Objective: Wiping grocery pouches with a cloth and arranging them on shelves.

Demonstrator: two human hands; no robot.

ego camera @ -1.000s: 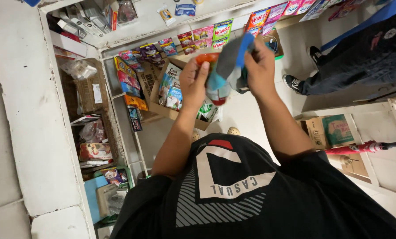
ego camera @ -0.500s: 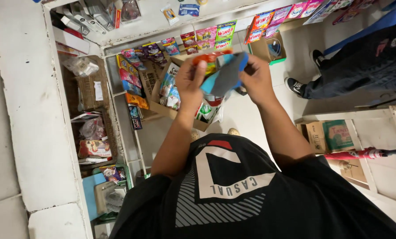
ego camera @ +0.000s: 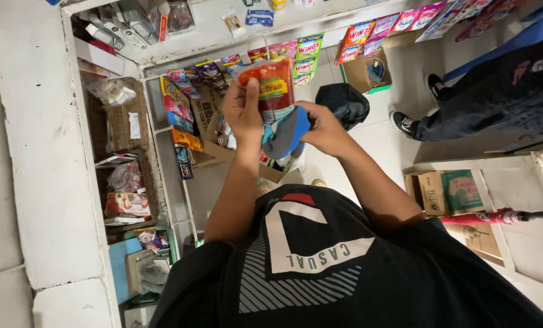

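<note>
Near the upper middle of the frame both hands meet over one thing: a soft refill pouch (ego camera: 276, 91) with an orange-red top and a darker red band below it. The left hand (ego camera: 244, 112) has its grip clamped on the pouch's left edge, thumb laid across the front and fingers hidden behind. The right hand (ego camera: 323, 129) comes in from the right and closes its grip on a blue and grey cloth (ego camera: 285, 135), pressed against the pouch's lower end. So the pouch stands upright between the two grips, its top rising clear above the left thumb and its bottom covered by the cloth.

Directly behind the hands sits an open cardboard box (ego camera: 223, 124) with more packets in it, beside white shelves (ego camera: 162, 130) of colourful sachets at the left. A black bag (ego camera: 344, 103) lies on the floor just right of the hands. At the far right, another person's dark-trousered legs (ego camera: 496, 103) stretch across the floor.
</note>
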